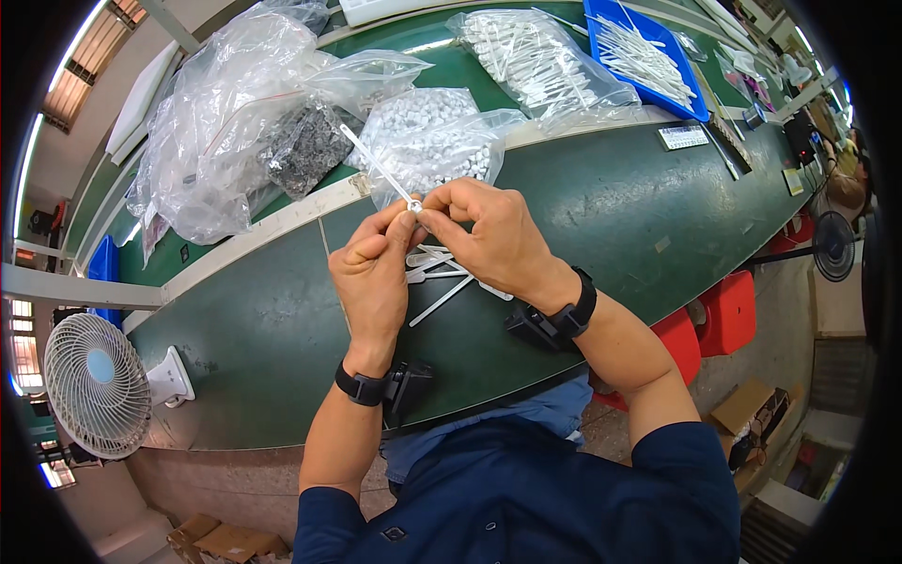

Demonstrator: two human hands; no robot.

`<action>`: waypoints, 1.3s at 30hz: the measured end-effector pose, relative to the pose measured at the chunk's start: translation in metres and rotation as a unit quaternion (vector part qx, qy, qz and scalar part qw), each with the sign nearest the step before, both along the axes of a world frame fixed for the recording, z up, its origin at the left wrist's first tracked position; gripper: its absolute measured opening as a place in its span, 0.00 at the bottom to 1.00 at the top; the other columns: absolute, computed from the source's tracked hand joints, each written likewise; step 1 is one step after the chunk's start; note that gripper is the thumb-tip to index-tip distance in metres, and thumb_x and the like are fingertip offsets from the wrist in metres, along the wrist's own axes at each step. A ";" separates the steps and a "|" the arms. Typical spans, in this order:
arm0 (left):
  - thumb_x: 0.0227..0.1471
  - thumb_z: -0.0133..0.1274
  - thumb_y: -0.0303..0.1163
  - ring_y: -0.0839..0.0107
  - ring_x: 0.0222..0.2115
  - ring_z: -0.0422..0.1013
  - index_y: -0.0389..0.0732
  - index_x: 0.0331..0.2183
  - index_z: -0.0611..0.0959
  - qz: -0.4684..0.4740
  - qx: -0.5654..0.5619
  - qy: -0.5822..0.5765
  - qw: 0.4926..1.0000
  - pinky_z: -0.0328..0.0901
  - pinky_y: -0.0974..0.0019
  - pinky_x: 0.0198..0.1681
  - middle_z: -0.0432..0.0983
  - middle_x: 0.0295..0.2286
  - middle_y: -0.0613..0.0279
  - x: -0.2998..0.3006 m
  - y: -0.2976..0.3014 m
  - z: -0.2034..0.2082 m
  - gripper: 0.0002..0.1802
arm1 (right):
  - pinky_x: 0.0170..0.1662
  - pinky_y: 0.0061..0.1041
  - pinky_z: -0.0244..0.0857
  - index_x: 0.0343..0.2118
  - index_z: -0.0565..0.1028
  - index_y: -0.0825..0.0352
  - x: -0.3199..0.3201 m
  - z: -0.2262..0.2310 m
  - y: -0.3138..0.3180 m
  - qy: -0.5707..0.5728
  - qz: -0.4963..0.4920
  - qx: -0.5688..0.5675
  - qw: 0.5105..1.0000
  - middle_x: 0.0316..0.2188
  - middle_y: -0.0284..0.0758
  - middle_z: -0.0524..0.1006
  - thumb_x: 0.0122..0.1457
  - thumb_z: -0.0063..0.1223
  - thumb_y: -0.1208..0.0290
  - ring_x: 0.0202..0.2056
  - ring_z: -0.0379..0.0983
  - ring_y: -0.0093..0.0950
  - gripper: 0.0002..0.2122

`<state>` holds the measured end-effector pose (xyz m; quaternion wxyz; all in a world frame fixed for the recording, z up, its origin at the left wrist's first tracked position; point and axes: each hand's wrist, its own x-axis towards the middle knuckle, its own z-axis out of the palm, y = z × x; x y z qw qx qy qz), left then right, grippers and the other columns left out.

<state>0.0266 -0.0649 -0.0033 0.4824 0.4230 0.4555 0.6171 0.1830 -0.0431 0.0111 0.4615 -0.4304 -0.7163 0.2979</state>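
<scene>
A thin white plastic stick slants up and to the left from my fingertips, above the green table. My left hand is closed, its thumb and fingers pinching the stick's lower end. My right hand pinches at the same end, where a small white piece shows between the fingertips; its exact shape is hidden. Below my hands several similar white plastic sticks lie in a loose pile, partly covered by my right hand. Just beyond my hands rests a clear bag of small white parts.
Big clear bags, one with dark small parts, crowd the far left. A bag of white sticks and a blue tray of more sticks lie at the far right. A white fan stands left; red stools stand right.
</scene>
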 end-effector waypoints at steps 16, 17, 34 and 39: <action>0.57 0.60 0.21 0.75 0.33 0.79 0.27 0.41 0.85 0.006 -0.003 -0.048 0.999 0.76 0.74 0.41 0.83 0.38 0.56 0.002 0.000 0.004 0.10 | 0.33 0.27 0.71 0.36 0.78 0.73 -0.005 0.000 -0.004 0.017 -0.028 0.073 0.997 0.32 0.40 0.80 0.60 0.59 0.78 0.29 0.80 0.31 0.04; 0.57 0.60 0.21 0.75 0.33 0.79 0.27 0.41 0.85 0.006 -0.003 -0.048 0.999 0.76 0.74 0.41 0.83 0.38 0.56 0.002 -0.001 0.004 0.10 | 0.33 0.27 0.71 0.36 0.78 0.73 -0.006 -0.001 -0.004 0.017 -0.028 0.073 0.997 0.32 0.40 0.80 0.60 0.59 0.78 0.29 0.80 0.31 0.04; 0.55 0.62 0.21 0.77 0.32 0.78 0.28 0.40 0.86 0.005 -0.006 -0.040 0.999 0.74 0.76 0.39 0.84 0.35 0.57 -0.001 -0.001 0.002 0.10 | 0.37 0.32 0.71 0.35 0.76 0.72 -0.004 0.000 -0.001 -0.010 0.000 0.147 0.989 0.33 0.42 0.79 0.58 0.57 0.82 0.34 0.77 0.40 0.04; 0.55 0.63 0.21 0.78 0.32 0.78 0.28 0.39 0.87 -0.007 -0.007 -0.036 0.999 0.74 0.77 0.39 0.84 0.35 0.58 -0.002 0.001 0.001 0.09 | 0.37 0.32 0.72 0.36 0.76 0.72 -0.002 0.000 0.000 -0.026 0.011 0.157 0.987 0.34 0.42 0.79 0.57 0.57 0.83 0.35 0.77 0.40 0.05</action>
